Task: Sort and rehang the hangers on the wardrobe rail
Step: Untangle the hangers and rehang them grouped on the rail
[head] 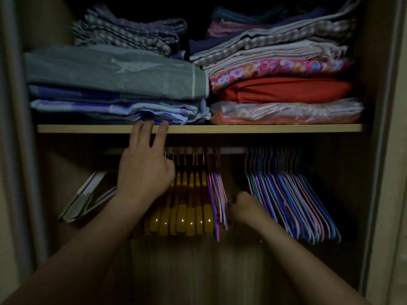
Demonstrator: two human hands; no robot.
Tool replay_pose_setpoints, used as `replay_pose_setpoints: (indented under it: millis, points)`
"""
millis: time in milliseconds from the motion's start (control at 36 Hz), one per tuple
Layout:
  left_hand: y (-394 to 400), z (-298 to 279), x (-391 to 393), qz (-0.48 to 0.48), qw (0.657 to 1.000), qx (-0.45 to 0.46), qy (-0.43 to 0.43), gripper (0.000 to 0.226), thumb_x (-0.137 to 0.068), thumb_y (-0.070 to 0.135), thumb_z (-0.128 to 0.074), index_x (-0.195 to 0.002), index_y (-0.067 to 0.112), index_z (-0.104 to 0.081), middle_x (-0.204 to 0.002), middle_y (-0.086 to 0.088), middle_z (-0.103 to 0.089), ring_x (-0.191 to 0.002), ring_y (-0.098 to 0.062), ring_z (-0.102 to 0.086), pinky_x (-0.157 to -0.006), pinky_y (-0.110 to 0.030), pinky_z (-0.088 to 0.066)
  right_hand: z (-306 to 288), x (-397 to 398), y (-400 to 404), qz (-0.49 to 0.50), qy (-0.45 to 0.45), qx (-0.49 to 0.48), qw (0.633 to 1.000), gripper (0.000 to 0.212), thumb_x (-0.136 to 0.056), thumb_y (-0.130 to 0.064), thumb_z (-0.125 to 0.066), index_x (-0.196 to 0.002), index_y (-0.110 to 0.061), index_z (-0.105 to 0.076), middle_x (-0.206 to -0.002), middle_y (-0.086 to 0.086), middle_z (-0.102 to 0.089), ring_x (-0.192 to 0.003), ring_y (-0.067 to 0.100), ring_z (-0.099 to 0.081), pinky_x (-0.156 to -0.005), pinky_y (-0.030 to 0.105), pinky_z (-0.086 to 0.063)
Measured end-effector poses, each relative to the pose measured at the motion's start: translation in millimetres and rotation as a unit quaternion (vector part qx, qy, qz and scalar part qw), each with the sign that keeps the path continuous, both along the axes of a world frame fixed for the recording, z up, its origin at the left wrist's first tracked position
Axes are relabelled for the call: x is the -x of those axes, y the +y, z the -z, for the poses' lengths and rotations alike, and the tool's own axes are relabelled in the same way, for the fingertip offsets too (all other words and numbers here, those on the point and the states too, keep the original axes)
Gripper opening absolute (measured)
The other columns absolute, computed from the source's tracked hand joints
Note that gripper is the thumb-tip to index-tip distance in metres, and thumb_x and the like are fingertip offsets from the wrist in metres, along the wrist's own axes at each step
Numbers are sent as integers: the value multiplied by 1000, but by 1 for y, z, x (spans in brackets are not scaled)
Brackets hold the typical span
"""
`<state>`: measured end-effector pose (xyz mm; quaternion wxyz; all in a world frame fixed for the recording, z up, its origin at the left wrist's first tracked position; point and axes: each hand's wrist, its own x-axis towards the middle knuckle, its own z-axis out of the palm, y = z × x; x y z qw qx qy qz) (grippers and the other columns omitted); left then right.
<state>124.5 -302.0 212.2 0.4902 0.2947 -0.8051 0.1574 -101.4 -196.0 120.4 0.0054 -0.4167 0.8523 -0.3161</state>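
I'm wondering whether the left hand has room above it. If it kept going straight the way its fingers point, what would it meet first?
The left hand points up; its fingertips already reach the shelf edge, so probably the folded blue bedding, though depth is unclear.

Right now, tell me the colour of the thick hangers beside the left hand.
Glossy yellow-orange hangers, seen in the head view.

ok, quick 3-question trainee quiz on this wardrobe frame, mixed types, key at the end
1. True or false: the yellow hangers hang left of the small pink and blue bunch.
2. The left hand's fingertips touch: A) shelf edge B) red cloth C) floor
3. Which hand is down between the two bunches of thin hangers?

Key: 1 true; 2 A; 3 the right hand, beside the big bunch.
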Motion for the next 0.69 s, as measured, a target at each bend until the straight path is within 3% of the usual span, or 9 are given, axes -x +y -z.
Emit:
replay_pose_setpoints:
  millis: [83,139,306,444,556,694]
  points:
    - [0,0,0,3,1000,-1,6,74,-88,28,-55,-154,21,-23,-155,-12,-28,-148,-29,-17,-97,-53,-50,6,4,-6,-3,-54,19,998,9,-97,-29,-57,-98,-20,-59,-77,-12,-52,-67,0,-50,-51,16,-35]
    - [-1,-1,-1,8,1000,-3,14,72,-89,27,-54,-153,21,-24,-155,-11,-28,-148,-28,-17,-96,-54,-51,9,5,-10,-13,-82,41,996,20,-98,-28,-57,-115,-18,-63,-76,-13,-53,-65,0,-51,-48,15,-35]
    - [-2,-1,1,7,1000,-3,20,69,-89,28,-52,-152,21,-26,-154,-10,-29,-148,-28,-19,-96,-53,-52,17,11,-12,-15,-133,82,988,32,-96,-17,-56,-128,-14,-59,-82,-8,-59,-68,6,-58,-48,17,-40]
    - [-3,0,2,9,1000,0,26,69,-88,28,-53,-152,22,-26,-153,-10,-29,-147,-28,-19,-94,-53,-52,18,8,-7,18,-88,189,978,30,-101,-26,-51,-131,-26,-51,-88,-20,-52,-76,2,-61,-56,17,-45]
    - [-4,1,2,7,1000,5,20,70,-87,27,-54,-152,21,-26,-153,-11,-31,-147,-29,-20,-94,-52,-52,4,9,-5,50,-5,282,958,20,-102,-19,-48,-118,-29,-54,-89,-13,-58,-68,5,-59,-52,18,-39]
    - [-5,2,2,7,1000,1,17,72,-86,26,-56,-152,20,-26,-153,-12,-30,-147,-30,-20,-94,-52,-52,-37,17,-15,59,37,276,959,12,-100,-16,-47,-105,-21,-57,-85,-7,-55,-72,13,-52,-51,22,-30]
